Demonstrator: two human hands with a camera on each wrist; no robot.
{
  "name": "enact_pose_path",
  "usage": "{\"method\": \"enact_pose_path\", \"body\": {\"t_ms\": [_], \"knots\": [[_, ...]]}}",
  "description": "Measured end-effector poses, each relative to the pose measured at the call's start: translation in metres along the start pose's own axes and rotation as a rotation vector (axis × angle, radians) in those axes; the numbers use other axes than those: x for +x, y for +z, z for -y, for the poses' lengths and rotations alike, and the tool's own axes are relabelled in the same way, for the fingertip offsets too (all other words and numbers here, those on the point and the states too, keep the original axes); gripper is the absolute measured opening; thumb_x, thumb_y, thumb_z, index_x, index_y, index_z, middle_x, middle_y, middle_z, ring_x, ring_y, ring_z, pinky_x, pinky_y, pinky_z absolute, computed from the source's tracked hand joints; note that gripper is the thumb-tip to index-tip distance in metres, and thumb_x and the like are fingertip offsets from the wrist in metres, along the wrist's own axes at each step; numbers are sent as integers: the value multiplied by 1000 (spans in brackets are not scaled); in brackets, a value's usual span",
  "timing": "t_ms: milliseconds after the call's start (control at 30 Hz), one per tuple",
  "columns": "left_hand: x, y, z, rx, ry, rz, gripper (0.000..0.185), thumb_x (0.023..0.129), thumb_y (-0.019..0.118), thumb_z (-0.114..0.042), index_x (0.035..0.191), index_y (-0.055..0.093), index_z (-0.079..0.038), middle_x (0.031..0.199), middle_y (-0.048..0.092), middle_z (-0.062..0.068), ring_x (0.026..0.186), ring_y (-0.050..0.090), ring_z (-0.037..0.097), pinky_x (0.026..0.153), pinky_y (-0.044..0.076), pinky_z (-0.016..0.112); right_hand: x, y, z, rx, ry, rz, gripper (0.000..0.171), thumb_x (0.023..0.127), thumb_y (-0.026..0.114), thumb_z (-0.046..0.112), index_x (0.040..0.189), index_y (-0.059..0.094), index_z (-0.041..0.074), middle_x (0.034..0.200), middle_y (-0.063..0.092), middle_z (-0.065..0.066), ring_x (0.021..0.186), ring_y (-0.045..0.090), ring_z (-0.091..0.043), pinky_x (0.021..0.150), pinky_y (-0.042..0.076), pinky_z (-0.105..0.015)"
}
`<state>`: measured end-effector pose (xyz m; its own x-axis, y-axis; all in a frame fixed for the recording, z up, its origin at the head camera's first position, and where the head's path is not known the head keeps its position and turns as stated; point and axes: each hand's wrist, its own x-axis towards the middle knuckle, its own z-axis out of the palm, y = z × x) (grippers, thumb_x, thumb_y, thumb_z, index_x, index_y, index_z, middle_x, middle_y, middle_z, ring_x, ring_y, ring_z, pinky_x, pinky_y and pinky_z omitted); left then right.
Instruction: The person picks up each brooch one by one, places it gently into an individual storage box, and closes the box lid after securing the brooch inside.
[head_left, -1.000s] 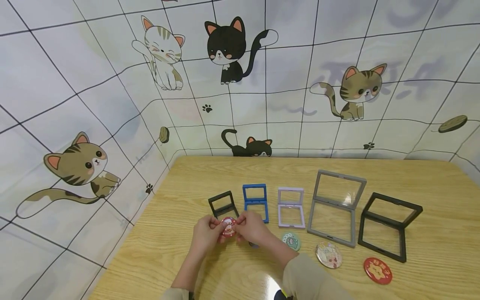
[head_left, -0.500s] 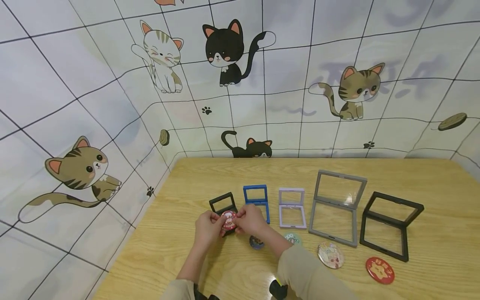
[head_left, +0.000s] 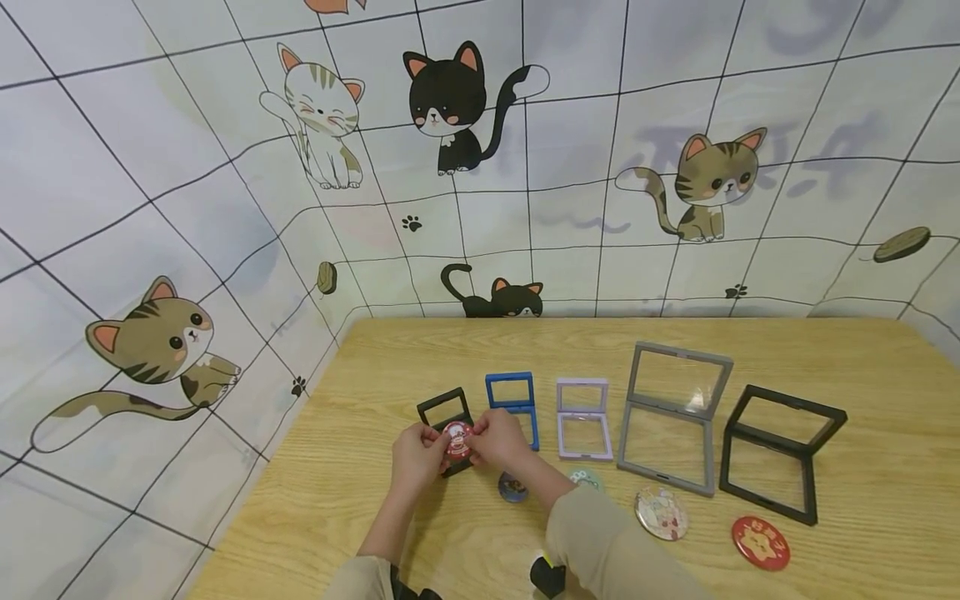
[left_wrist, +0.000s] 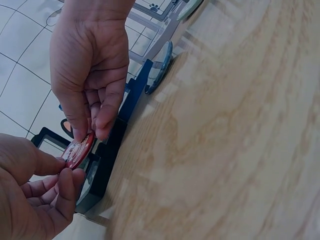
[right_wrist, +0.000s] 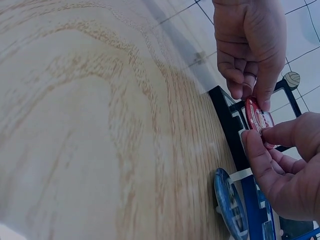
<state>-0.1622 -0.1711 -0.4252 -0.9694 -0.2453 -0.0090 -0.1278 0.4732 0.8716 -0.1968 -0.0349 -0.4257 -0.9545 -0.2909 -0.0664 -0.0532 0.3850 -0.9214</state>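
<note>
A round red badge point(head_left: 457, 439) with a white figure printed on it is pinched by its edges between both hands. My left hand point(head_left: 418, 458) grips its left side with thumb and fingers, and my right hand point(head_left: 501, 439) pinches the right side. Directly beneath it lies the small black frame point(head_left: 444, 406), its lid raised behind the hands. In the left wrist view the badge point(left_wrist: 79, 151) is tilted just over the frame's black base point(left_wrist: 102, 172). The right wrist view shows the same badge point(right_wrist: 257, 116) between thumbs and fingers of both hands.
Rightward stand opened frames: blue point(head_left: 512, 389), lilac point(head_left: 584, 419), large grey point(head_left: 666, 417) and larger black point(head_left: 780, 454). In front lie a dark blue badge point(head_left: 513, 487), a green badge point(head_left: 585, 479) partly behind the right sleeve, a pale badge point(head_left: 661, 513) and a red-and-yellow badge point(head_left: 761, 542).
Both hands have carried the red badge slightly away from the body, from in front of the small black frame to over its base. The dark blue badge has come into fuller view.
</note>
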Motion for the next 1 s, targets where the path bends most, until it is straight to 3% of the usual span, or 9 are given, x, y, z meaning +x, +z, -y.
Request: {"method": "enact_pose_path", "body": {"t_ms": [400, 1000], "knots": [[2, 4, 6, 13, 13, -21, 11, 84, 59, -2, 84, 54, 8, 61, 57, 10, 46, 57, 14, 45, 47, 24, 3, 7, -1, -44, 13, -15, 12, 79, 64, -1, 74, 53, -3, 62, 57, -9, 47, 60, -14, 45, 47, -21], [3, 5, 8, 59, 32, -42, 10, 82, 60, 0, 80, 54, 7, 57, 56, 7, 43, 54, 10, 43, 46, 23, 1, 10, -2, -97, -59, -50, 13, 78, 65, -3, 71, 53, -2, 60, 57, -8, 45, 59, -14, 44, 46, -21]]}}
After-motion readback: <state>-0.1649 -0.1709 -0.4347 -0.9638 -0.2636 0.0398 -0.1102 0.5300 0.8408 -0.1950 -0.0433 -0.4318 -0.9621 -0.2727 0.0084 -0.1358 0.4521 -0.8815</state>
